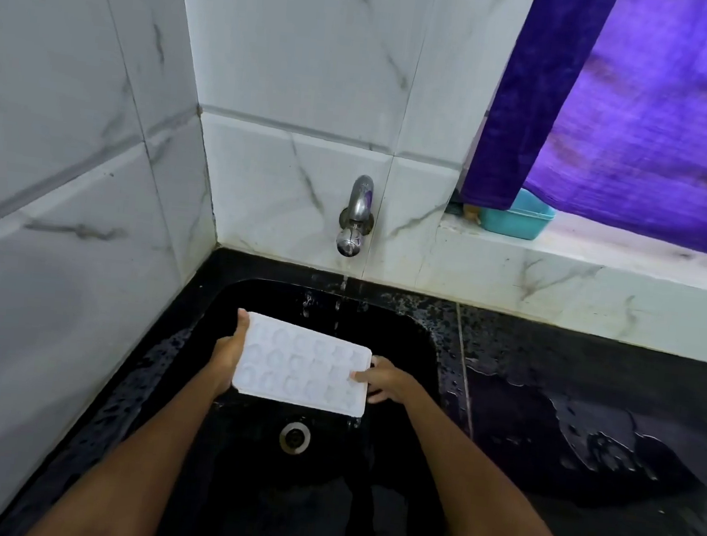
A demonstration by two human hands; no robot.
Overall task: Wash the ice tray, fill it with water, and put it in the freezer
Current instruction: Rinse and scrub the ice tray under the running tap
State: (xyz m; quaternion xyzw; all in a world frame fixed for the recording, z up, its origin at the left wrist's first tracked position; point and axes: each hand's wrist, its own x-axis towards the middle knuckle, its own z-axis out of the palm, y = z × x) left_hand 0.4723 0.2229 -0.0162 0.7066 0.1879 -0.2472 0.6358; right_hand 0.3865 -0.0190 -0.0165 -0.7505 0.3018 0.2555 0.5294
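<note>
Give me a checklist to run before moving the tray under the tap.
1. Both hands on the tray: ok, left hand at one short end, right hand at the other.
2. Tap running: ok, a thin stream falls into the sink.
3. Tray under the stream: not ok, the water drops behind it.
4. Cups facing up: ok.
5. Tray level: not ok, it tilts.
6. Cups clean: cannot tell.
7. Drain unblocked: ok.
</note>
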